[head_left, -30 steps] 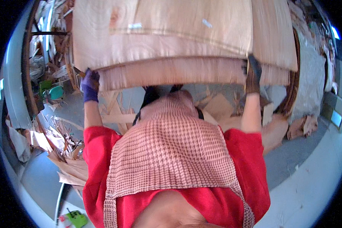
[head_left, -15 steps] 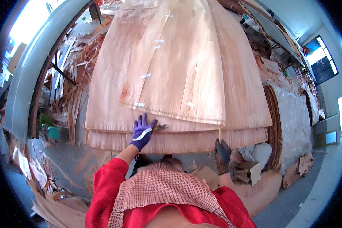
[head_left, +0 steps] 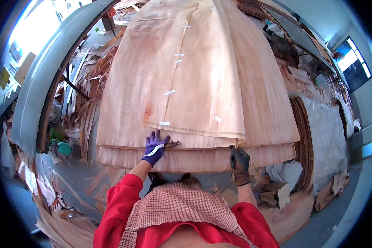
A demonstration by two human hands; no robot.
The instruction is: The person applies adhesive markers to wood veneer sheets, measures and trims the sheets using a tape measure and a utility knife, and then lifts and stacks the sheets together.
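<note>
My left hand (head_left: 153,149), in a purple glove with a white tape strip across it, lies with fingers spread on the front of a broad wood veneer sheet (head_left: 122,118). Beside its thumb, a small plier-like tool (head_left: 173,144) sticks out; its handle is partly hidden by the hand. A narrower veneer piece (head_left: 196,99) with white tape bits (head_left: 169,92) lies on top, its front edge slanting. At that piece's right front corner, my right hand (head_left: 239,162), in a dark glove, is closed around a thin veneer strip (head_left: 236,143), mostly hidden by the fingers.
More veneer (head_left: 186,160) shows below the top sheet's front edge. A long grey-topped bench (head_left: 49,82) runs along the left, with scrap veneer (head_left: 87,103) beneath and beside it. At right stands a plastic-covered stack (head_left: 324,136), and offcuts (head_left: 277,194) lie on the floor.
My right hand has moved up to the front edge of the veneer, and less of the thin strip shows. The left hand keeps its place on the sheet. The view has shifted slightly.
</note>
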